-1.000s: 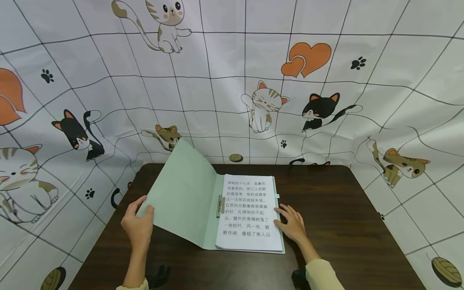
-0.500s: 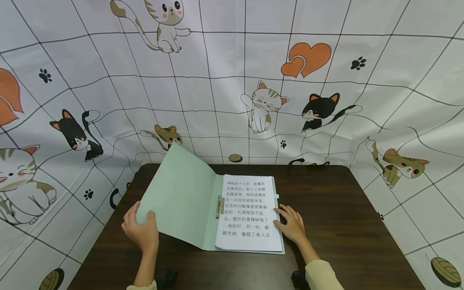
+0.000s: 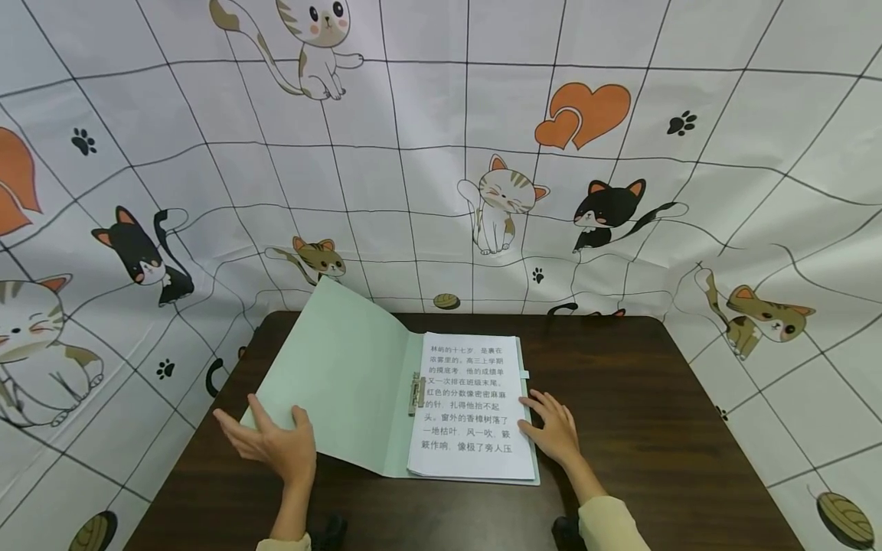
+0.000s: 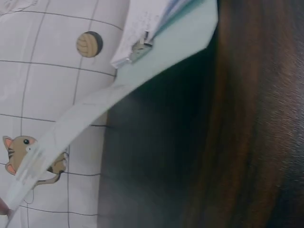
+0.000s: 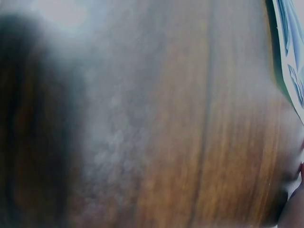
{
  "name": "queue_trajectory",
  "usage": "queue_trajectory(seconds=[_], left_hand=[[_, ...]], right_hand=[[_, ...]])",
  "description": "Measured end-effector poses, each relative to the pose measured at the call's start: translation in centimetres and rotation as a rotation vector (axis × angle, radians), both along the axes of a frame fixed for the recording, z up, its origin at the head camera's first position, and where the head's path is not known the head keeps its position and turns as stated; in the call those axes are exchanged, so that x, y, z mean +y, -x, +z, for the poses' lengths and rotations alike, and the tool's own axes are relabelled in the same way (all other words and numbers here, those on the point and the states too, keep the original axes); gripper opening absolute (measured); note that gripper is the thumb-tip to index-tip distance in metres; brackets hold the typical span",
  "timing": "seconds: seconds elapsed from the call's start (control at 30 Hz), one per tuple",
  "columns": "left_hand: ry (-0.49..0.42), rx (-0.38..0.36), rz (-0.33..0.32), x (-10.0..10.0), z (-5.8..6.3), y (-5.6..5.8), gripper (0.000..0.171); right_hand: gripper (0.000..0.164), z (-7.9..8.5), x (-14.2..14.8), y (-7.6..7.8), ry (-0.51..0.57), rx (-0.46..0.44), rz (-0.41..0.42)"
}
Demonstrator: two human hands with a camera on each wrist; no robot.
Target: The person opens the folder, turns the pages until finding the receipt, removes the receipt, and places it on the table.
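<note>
A pale green file folder (image 3: 344,383) lies spread on the table, its front cover raised at a slant to the left. A stack of printed pages (image 3: 468,405) sits inside, with a metal clip (image 3: 416,394) at its left side. My left hand (image 3: 279,444) is at the cover's lower left corner, its fingers spread and fairly straight. In the left wrist view a fingertip (image 4: 4,207) shows at the cover's edge. My right hand (image 3: 554,428) rests its fingers on the right edge of the pages. The right wrist view shows little of that hand.
The dark wooden table (image 3: 648,428) extends around the folder. Behind it and at both sides hangs a white gridded sheet (image 3: 427,176) printed with cats. A small light tab (image 3: 525,375) sticks out from the folder's right edge.
The cover has lowered somewhat toward the left. My left hand has moved right and nearer to me, its fingers loosening from a pinch to spread. My right hand stays in place.
</note>
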State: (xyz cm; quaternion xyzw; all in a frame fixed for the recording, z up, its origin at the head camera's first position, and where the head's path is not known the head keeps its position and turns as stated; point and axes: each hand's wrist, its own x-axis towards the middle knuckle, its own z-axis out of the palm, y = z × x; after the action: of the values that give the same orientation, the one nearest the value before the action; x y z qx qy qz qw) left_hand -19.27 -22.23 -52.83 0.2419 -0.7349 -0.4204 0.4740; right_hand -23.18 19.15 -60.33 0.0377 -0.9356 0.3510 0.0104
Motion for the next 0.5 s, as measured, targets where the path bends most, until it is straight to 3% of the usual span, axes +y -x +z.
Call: queue_trajectory(seconds=[0.23, 0.5], left_hand=[[0.132, -0.106, 0.017, 0.0, -1.1, -0.1, 0.070], [0.136, -0.269, -0.048, -0.2, -2.0, -0.6, 0.079]], right_hand=[[0.049, 0.3, -0.2, 0.0, 0.001, -0.001, -0.002], [0.048, 0.2, -0.1, 0.0, 0.001, -0.008, -0.007]])
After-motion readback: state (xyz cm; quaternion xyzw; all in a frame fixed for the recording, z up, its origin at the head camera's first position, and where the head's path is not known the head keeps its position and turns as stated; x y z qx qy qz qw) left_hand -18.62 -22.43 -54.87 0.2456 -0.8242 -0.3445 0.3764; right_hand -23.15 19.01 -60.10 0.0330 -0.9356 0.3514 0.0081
